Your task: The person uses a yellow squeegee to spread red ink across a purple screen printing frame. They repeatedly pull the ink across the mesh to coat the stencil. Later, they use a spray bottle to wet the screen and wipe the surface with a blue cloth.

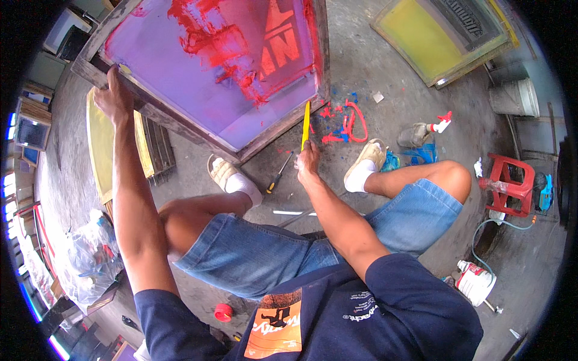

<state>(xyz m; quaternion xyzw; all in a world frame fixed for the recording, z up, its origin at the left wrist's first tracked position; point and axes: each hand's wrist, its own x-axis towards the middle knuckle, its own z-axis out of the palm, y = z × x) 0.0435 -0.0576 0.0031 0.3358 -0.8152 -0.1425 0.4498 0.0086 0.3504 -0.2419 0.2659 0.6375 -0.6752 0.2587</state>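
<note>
My left hand [114, 99] is closed round the left edge of a wooden screen-printing frame [180, 117], which it holds tilted up. The mesh [180, 78] is purple and smeared with red ink [211, 42], with lettering at its right. In my closed right hand [307, 159] is a narrow, flat yellow strip-like tool [306, 123]; its exact kind is unclear. The tool's upper end reaches the frame's lower right edge; I cannot tell whether they touch. A screwdriver [277, 178] lies on the floor between my feet.
Red and blue ink scraps [346, 123] lie right of the frame. A yellow screen [421, 48] stands far right, near a white bucket [515, 98]. A spray bottle [418, 133], red stool [509, 183] and white container [474, 284] are at right. Another screen [99, 144] leans at left.
</note>
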